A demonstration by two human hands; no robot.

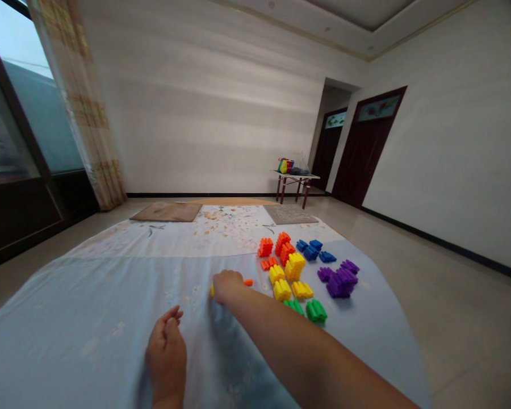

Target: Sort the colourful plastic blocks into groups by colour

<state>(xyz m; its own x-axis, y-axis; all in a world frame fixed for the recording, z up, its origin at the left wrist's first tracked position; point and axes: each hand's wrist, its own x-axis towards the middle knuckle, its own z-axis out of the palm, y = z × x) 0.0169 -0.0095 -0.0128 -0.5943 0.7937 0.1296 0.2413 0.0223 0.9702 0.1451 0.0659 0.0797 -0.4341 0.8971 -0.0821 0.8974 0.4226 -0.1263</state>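
My right hand [228,286] reaches across the light blue cloth, its fingers closed and bent down. A sliver of a yellow toy block [212,291] shows at the hand's left edge; the rest is hidden behind the fingers. An orange block [248,282] pokes out just right of the wrist, and whether the hand touches it I cannot tell. Lower left, my left hand [167,345] rests side-on over the cloth, loosely curved, thumb up, with nothing visible in it. Right of my forearm stand groups of ridged plastic blocks: orange [283,244], yellow [295,267], green [316,311], blue [310,251] and purple [341,282].
A patterned cloth [230,221] covers the large table's far part. Beyond it lie a brown mat [168,212] and a grey mat [290,214]. A small table [298,175] holding a colourful bag [285,165] stands near the far wall.
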